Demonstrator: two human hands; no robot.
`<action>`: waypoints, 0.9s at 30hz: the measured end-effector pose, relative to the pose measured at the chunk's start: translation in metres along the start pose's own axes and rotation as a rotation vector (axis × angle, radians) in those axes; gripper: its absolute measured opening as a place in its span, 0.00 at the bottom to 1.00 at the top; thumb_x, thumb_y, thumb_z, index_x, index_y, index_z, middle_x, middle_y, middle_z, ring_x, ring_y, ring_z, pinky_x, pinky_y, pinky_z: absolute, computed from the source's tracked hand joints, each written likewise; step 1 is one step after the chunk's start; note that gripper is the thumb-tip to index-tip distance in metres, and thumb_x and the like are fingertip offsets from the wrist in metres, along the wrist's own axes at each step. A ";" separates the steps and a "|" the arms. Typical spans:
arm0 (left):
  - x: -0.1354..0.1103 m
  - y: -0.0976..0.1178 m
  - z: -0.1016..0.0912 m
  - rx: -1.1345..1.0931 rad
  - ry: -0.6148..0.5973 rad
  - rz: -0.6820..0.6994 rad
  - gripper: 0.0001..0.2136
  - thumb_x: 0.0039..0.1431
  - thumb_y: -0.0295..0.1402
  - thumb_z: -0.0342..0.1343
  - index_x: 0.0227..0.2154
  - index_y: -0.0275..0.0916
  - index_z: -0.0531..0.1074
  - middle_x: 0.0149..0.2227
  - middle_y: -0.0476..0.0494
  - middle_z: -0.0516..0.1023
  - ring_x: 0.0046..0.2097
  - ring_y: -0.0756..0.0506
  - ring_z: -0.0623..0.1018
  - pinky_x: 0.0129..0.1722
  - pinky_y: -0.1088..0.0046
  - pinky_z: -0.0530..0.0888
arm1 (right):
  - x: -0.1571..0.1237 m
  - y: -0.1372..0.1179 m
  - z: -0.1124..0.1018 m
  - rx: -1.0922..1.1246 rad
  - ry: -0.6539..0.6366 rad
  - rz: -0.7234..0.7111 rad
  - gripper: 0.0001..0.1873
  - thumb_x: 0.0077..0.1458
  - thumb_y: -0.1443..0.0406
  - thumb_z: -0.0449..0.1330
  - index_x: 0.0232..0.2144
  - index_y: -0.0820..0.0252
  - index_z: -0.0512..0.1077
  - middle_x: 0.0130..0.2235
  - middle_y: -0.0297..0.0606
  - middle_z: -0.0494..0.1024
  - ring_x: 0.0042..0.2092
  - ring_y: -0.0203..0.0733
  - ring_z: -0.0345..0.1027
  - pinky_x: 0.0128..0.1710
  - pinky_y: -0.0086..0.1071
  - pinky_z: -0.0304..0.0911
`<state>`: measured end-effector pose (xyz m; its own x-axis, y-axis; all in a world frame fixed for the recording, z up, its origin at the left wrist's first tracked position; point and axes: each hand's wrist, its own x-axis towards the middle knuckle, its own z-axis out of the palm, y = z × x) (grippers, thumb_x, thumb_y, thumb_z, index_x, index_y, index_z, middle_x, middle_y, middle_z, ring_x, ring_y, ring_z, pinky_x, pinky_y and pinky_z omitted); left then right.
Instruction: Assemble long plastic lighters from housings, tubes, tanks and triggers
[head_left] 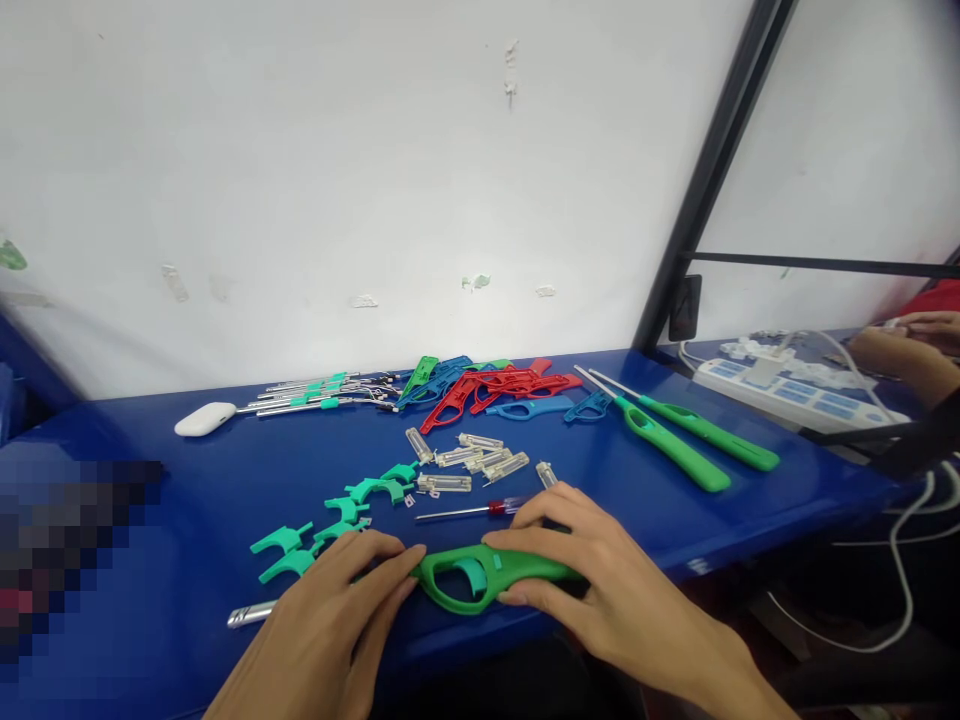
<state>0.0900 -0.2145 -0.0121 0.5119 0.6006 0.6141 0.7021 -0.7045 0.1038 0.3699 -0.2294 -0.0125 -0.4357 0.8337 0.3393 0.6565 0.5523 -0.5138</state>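
Between my two hands, over the near edge of the blue table, lies a green gas lighter with a teal trigger inside its loop. My right hand grips the handle end, thumb below and fingers on top. My left hand pinches the front end just ahead of the loop. A metal tube tip sticks out to the left from under my left hand. Just beyond the lighter lies a screwdriver with a red and clear handle, partly covered by my right fingers.
Teal triggers and clear fuel tanks lie behind my hands. Farther back are metal tubes with wires, red casing halves, a white case and two green lighters. A co-worker's hands appear beside a power strip.
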 end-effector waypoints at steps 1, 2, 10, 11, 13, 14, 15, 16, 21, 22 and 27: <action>-0.001 -0.001 0.001 0.008 -0.007 0.002 0.23 0.80 0.38 0.40 0.45 0.45 0.83 0.41 0.47 0.86 0.40 0.49 0.86 0.42 0.80 0.83 | 0.000 0.000 0.001 0.005 0.004 0.000 0.16 0.68 0.55 0.65 0.57 0.42 0.79 0.51 0.36 0.79 0.54 0.48 0.72 0.68 0.54 0.55; -0.002 -0.002 0.001 0.014 -0.016 0.006 0.22 0.80 0.37 0.41 0.46 0.45 0.83 0.42 0.48 0.86 0.41 0.49 0.86 0.42 0.80 0.83 | 0.000 0.000 0.001 0.009 0.004 0.002 0.16 0.68 0.55 0.65 0.57 0.42 0.79 0.51 0.36 0.79 0.54 0.48 0.72 0.67 0.53 0.57; -0.004 0.000 0.003 -0.008 -0.012 -0.024 0.20 0.77 0.33 0.42 0.44 0.45 0.83 0.43 0.48 0.85 0.41 0.50 0.86 0.42 0.82 0.82 | -0.003 -0.002 0.001 -0.016 0.015 -0.020 0.17 0.70 0.58 0.63 0.60 0.44 0.78 0.52 0.37 0.78 0.54 0.47 0.72 0.68 0.52 0.56; -0.004 0.000 0.004 -0.009 -0.008 -0.022 0.20 0.77 0.32 0.43 0.44 0.45 0.83 0.43 0.48 0.85 0.41 0.50 0.86 0.42 0.83 0.81 | -0.004 -0.001 0.002 -0.019 0.022 -0.036 0.17 0.71 0.59 0.62 0.60 0.44 0.78 0.51 0.37 0.78 0.53 0.46 0.71 0.68 0.52 0.55; -0.004 0.001 0.004 -0.009 -0.011 -0.018 0.20 0.76 0.30 0.43 0.45 0.45 0.83 0.43 0.48 0.84 0.42 0.50 0.86 0.42 0.83 0.81 | -0.006 0.001 0.004 -0.029 0.035 -0.060 0.17 0.73 0.60 0.60 0.60 0.46 0.78 0.50 0.37 0.77 0.52 0.45 0.71 0.67 0.50 0.56; -0.005 0.001 0.004 -0.008 -0.015 -0.010 0.20 0.75 0.28 0.43 0.45 0.45 0.83 0.43 0.48 0.84 0.42 0.50 0.86 0.42 0.83 0.81 | -0.007 0.001 0.005 -0.039 0.038 -0.066 0.17 0.73 0.60 0.60 0.61 0.47 0.77 0.49 0.38 0.77 0.51 0.45 0.71 0.66 0.49 0.58; -0.005 0.001 0.005 -0.005 -0.019 -0.003 0.21 0.74 0.27 0.43 0.46 0.45 0.83 0.43 0.48 0.84 0.42 0.50 0.86 0.42 0.82 0.81 | -0.008 0.002 0.005 -0.053 0.037 -0.066 0.18 0.73 0.60 0.60 0.61 0.47 0.77 0.49 0.38 0.77 0.51 0.45 0.71 0.64 0.49 0.59; -0.005 0.002 0.005 0.001 -0.021 0.001 0.21 0.73 0.25 0.43 0.46 0.45 0.83 0.43 0.47 0.83 0.42 0.50 0.86 0.43 0.81 0.81 | -0.008 0.002 0.005 -0.067 0.033 -0.064 0.18 0.73 0.60 0.60 0.61 0.47 0.76 0.48 0.37 0.77 0.50 0.44 0.71 0.63 0.48 0.61; -0.006 0.004 0.004 0.067 -0.017 0.039 0.20 0.72 0.26 0.44 0.46 0.45 0.83 0.43 0.45 0.83 0.42 0.47 0.86 0.43 0.76 0.82 | -0.008 0.001 0.004 -0.102 0.019 -0.032 0.17 0.72 0.58 0.61 0.61 0.42 0.76 0.47 0.35 0.77 0.48 0.44 0.72 0.56 0.46 0.65; -0.007 0.004 0.003 0.092 -0.012 0.049 0.19 0.73 0.28 0.45 0.47 0.45 0.83 0.43 0.45 0.84 0.42 0.46 0.86 0.43 0.74 0.83 | -0.009 0.000 0.004 -0.106 0.019 -0.026 0.17 0.72 0.57 0.61 0.61 0.41 0.75 0.48 0.34 0.77 0.49 0.44 0.72 0.56 0.46 0.65; -0.023 -0.007 0.000 0.335 0.074 0.029 0.19 0.75 0.39 0.45 0.54 0.42 0.80 0.50 0.39 0.85 0.47 0.34 0.86 0.42 0.57 0.85 | -0.010 0.002 0.006 -0.132 0.013 -0.036 0.17 0.73 0.56 0.60 0.61 0.39 0.74 0.49 0.35 0.77 0.49 0.44 0.73 0.57 0.47 0.66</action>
<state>0.0728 -0.2238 -0.0269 0.5057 0.5446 0.6691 0.8176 -0.5501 -0.1701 0.3722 -0.2363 -0.0218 -0.4530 0.8130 0.3658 0.7165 0.5762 -0.3933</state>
